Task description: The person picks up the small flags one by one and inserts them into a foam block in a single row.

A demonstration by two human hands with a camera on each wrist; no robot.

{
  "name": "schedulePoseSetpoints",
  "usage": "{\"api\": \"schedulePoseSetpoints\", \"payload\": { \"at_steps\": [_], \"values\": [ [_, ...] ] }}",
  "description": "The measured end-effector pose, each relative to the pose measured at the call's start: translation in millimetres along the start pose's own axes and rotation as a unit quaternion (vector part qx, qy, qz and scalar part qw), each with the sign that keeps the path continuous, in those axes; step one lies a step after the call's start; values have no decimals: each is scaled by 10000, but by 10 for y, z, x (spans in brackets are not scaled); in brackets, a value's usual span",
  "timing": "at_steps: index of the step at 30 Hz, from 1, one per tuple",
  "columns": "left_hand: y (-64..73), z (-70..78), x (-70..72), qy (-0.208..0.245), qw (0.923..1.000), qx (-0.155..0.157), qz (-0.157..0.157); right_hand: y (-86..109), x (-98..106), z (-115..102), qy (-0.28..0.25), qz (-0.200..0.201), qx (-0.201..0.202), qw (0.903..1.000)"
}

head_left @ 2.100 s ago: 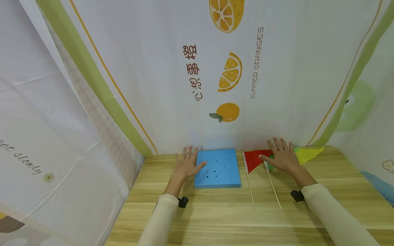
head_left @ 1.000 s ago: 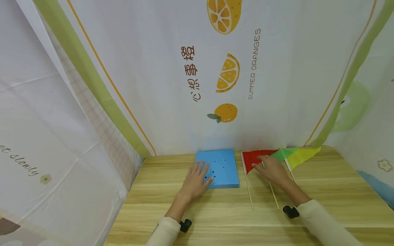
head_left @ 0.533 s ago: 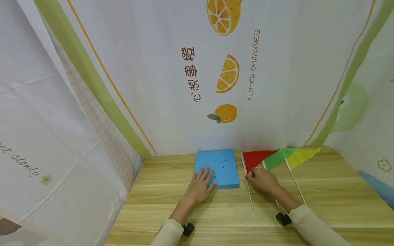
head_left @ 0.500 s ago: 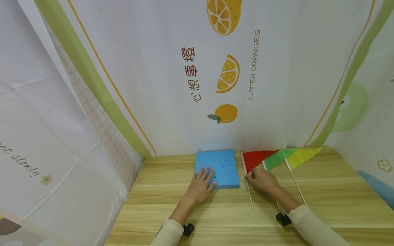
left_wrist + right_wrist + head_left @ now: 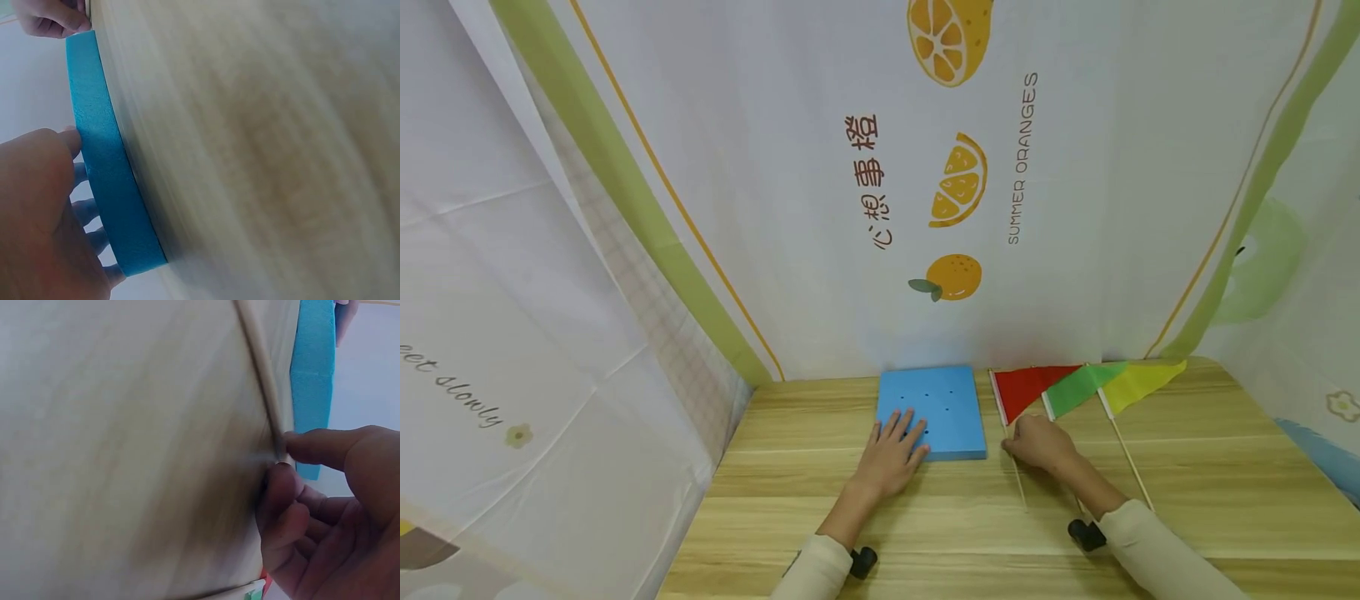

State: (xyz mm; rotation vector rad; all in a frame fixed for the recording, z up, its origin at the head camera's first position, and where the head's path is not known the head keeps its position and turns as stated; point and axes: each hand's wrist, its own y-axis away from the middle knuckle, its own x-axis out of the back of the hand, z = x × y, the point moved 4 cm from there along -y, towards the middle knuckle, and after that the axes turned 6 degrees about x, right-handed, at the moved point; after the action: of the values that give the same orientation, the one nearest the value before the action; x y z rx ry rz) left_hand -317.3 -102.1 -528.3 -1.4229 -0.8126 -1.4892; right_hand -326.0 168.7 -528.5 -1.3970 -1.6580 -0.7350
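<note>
In the head view my left hand [image 5: 889,460] rests with spread, straight fingers on the near left part of a blue foam block [image 5: 936,423] that has several small holes in its top. The left wrist view shows the block's side [image 5: 103,150] flat on the table, fingers over its top. My right hand [image 5: 1041,442] pinches the thin wooden stick of the red flag [image 5: 1026,390] just below the cloth. Thumb and index finger close on that stick [image 5: 259,362] in the right wrist view. Part of the stick is hidden by the fingers.
Right of the red flag lie a green flag [image 5: 1078,390] and a yellow flag [image 5: 1138,386] on sticks. All are on a wood-grain table [image 5: 970,542]. A white curtain [image 5: 820,275] with printed oranges hangs behind the table's far edge.
My left hand has come from the block's left side onto its near part. My right hand has left the green flag, moved left and nearer, and taken hold of the red flag's stick.
</note>
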Motion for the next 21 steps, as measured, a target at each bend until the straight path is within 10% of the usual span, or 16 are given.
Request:
{"api": "schedulePoseSetpoints", "payload": {
  "at_steps": [21],
  "values": [
    [47, 59, 101, 160, 9999, 7, -26, 17, 72, 3, -1366, -315, -197, 9899]
  ]
}}
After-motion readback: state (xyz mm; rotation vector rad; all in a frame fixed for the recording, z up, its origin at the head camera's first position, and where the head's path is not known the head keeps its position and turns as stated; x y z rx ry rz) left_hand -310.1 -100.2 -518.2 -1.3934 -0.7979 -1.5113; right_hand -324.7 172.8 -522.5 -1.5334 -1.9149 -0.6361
